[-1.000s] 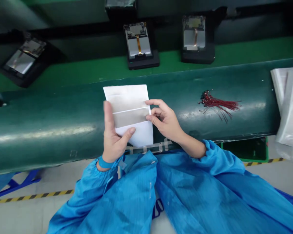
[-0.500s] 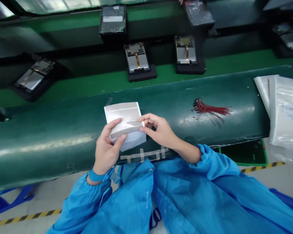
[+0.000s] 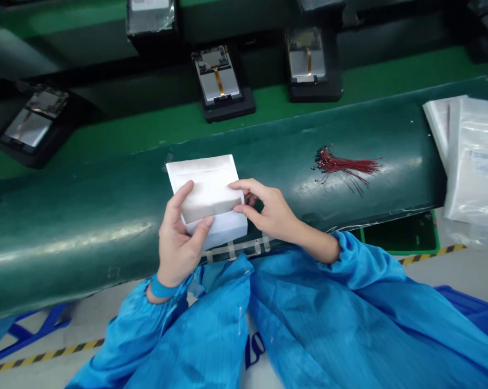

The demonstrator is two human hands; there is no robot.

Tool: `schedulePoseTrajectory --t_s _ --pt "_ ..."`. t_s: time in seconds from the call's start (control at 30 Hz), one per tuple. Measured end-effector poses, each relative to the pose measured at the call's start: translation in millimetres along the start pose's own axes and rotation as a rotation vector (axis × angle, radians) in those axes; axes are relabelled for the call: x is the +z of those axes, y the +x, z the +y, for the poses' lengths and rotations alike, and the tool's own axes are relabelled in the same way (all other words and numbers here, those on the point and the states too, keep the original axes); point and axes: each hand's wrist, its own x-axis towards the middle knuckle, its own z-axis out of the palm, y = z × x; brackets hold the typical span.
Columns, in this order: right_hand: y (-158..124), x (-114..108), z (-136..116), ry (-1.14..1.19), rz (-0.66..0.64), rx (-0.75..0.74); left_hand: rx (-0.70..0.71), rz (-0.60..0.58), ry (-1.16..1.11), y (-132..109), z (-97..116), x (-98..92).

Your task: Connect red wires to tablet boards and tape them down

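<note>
A white sheet [image 3: 211,186], folded or layered with a paler flap along its lower edge, is held above the green mat [image 3: 85,237]. My left hand [image 3: 181,237] grips its left side, thumb on top near the lower edge. At the right edge, my right hand [image 3: 266,208] pinches the sheet between thumb and fingers. A bundle of red wires [image 3: 349,165] with dark ends lies on the mat to the right.
Opened devices in black holders stand on the green strip beyond the mat: one left [image 3: 33,121], one central [image 3: 219,81], one farther right [image 3: 308,62]. Plastic-wrapped white sheets [image 3: 474,162] lie at the right edge. A green bin [image 3: 401,235] is below the mat.
The view has shifted, so the devices and wires appear higher. The sheet looks flatter, its raised fold less visible, and both hands still hold it.
</note>
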Motion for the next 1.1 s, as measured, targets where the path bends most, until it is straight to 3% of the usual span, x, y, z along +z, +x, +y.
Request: schedulePoseTrajectory --t_s 0.07,0.17,0.27,0.37,0.57,0.8,0.93,1.1 --pt "-1.6 5.2 -0.5 0.04 0.043 0.058 0.006 -0.014 -0.034 -0.8 0.3 8.2" --pt "-5.0 6.6 4.7 0.11 0.095 0.084 -0.104 -0.039 -0.101 -0.1 -2.2 10.0" --pt "-6.7 5.5 9.4 0.086 0.147 0.033 -0.247 -0.039 -0.144 1.0 -4.7 7.9" --pt "-5.7 5.8 8.6 -0.019 0.201 -0.068 -0.293 0.024 -0.141 0.2 -7.3 8.2" --pt "-5.0 6.4 2.6 -0.026 0.123 -0.048 -0.288 0.057 -0.204 -2.8 -14.5 11.3" --pt "-8.3 7.4 4.7 -0.205 0.154 -0.06 -0.352 0.08 -0.231 -3.4 -9.2 15.1" --pt "-9.1 7.3 8.3 -0.305 0.201 -0.209 -0.43 0.099 -0.217 -4.3 -2.4 15.6" --pt "-13.8 3.3 24.3 -0.588 0.226 -0.414 -0.531 0.114 -0.372 -3.8 -0.1 16.5"
